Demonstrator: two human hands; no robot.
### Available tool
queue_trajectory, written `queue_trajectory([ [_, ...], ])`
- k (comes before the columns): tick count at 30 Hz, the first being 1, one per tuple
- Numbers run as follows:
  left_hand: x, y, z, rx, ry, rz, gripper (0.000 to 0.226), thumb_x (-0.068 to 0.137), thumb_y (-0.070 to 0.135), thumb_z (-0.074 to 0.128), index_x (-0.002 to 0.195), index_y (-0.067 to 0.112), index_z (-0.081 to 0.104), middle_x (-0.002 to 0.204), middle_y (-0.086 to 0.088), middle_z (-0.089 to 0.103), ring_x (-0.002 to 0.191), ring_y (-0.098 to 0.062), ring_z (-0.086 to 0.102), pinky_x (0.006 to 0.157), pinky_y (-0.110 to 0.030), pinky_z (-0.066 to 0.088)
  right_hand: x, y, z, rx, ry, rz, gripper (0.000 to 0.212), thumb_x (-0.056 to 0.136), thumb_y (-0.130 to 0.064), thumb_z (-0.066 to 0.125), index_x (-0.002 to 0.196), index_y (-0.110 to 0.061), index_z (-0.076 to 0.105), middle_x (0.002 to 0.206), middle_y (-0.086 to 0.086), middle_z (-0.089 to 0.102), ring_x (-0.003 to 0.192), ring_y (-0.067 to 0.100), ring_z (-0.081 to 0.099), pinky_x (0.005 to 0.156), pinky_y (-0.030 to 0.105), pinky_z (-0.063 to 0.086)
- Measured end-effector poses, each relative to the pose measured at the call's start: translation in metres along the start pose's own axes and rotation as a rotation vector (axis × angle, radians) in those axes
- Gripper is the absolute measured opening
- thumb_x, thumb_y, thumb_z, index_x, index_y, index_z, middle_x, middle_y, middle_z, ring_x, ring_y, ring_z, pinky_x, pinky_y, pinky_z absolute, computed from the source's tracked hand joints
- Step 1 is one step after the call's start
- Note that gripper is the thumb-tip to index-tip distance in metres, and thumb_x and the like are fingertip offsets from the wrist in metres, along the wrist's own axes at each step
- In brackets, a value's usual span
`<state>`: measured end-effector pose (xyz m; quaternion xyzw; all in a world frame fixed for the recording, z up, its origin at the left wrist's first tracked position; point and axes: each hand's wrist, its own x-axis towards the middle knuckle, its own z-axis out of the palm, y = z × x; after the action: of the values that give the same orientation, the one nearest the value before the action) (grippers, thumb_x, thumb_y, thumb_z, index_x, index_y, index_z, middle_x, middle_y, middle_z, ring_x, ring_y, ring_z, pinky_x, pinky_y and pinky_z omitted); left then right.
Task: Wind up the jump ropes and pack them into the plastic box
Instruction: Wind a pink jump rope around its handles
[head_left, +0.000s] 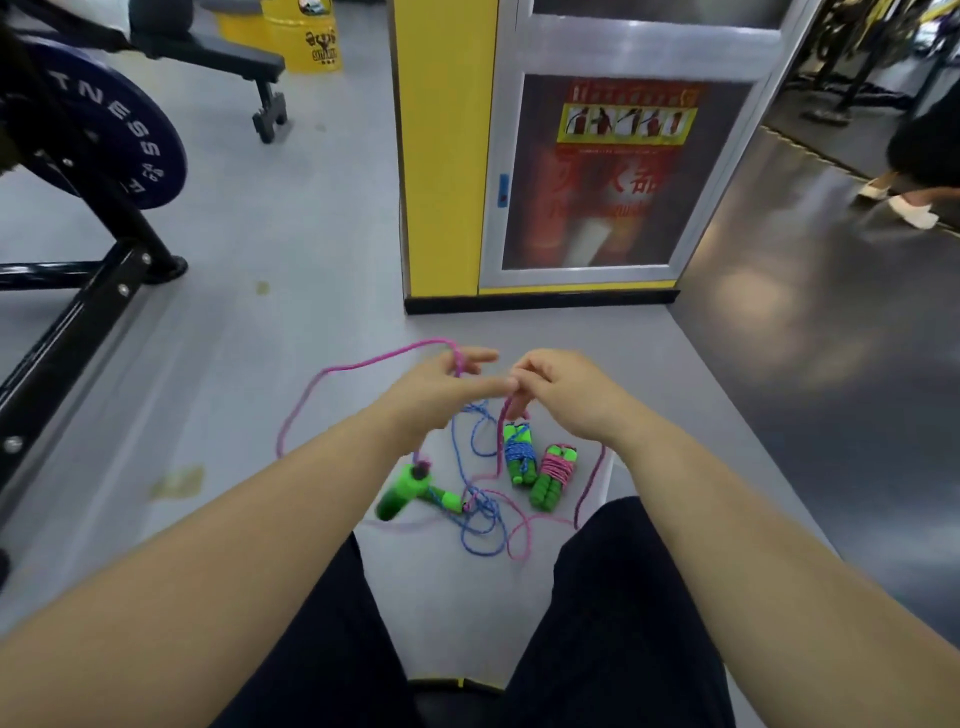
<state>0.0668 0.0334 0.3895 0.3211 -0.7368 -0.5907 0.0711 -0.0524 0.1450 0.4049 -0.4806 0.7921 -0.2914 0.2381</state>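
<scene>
Two hands meet above the floor (270, 332), holding one pink rope (363, 362) between them. Our left hand (441, 387) has two fingers stretched toward the right, and the rope slips down between them from a wide loop that arcs out to the left. Our right hand (566, 389) is curled, pinching a short bend of the same rope that hangs below its fingertips.

Below the hands, the rope's loose handles (410, 491) lie on the floor. One points down-left toward us and the other runs right, into a tangle of pink cord and a blue rope (483, 527).

Just right of that lie two wound sets side by side, a blue bundle (519, 454) and a pink bundle (555, 474). Their long axes run away from us, the pink one leaning slightly, and neither touches our fingers.
</scene>
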Motion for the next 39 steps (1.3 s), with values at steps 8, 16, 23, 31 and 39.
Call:
queue_trajectory([
  [8,0.003,0.002,-0.001,0.119,-0.099,0.008,0.026,0.091,0.036,0.057,0.076,0.019,0.07,0.047,0.007,0.05,0.042,-0.01,0.033,0.04,-0.017,0.025,-0.012,0.019,-0.018,0.273,0.036,-0.048,0.008,0.094,-0.02,0.052,0.102,-0.017,0.052,0.067,-0.005,0.068,0.068,0.005,0.059,0.072,0.015,0.045],
  [16,0.009,0.0,-0.021,-0.256,-0.029,-0.112,0.043,0.1,0.031,0.038,0.077,0.009,0.066,0.032,0.006,0.028,0.034,-0.007,0.023,0.034,-0.017,0.014,-0.032,0.098,-0.028,-0.239,0.072,0.261,0.041,0.085,-0.014,0.065,0.124,-0.021,0.055,0.123,-0.001,0.063,0.112,0.012,0.056,0.09,0.021,0.039],
  [23,0.003,0.025,0.0,-0.017,-0.309,0.055,0.047,0.1,0.032,0.036,0.074,0.013,0.071,0.034,0.004,0.026,0.038,-0.011,0.024,0.045,-0.025,0.022,-0.018,0.026,-0.005,0.285,-0.01,0.014,0.062,0.081,-0.029,0.07,0.136,-0.027,0.041,0.128,-0.01,0.05,0.118,0.001,0.045,0.101,0.021,0.034],
  [31,0.009,-0.001,-0.055,0.15,-0.099,-0.121,0.029,0.096,0.035,0.048,0.091,0.015,0.068,0.078,0.003,0.067,0.046,-0.008,0.032,0.039,-0.016,0.026,-0.009,0.051,-0.03,0.882,0.12,0.233,0.043,0.092,-0.009,0.043,0.053,-0.02,0.055,0.046,-0.006,0.032,0.045,0.009,0.021,0.043,0.021,0.019],
  [39,0.011,-0.064,-0.037,0.528,-0.153,-0.362,0.021,0.092,0.017,0.055,0.109,0.005,0.057,0.109,-0.013,0.057,0.087,-0.021,0.059,0.079,-0.032,0.052,0.001,0.021,-0.063,0.807,0.123,0.218,0.032,0.091,-0.016,0.041,0.059,-0.018,0.037,0.05,-0.004,0.031,0.043,0.009,0.02,0.039,0.019,0.017],
])
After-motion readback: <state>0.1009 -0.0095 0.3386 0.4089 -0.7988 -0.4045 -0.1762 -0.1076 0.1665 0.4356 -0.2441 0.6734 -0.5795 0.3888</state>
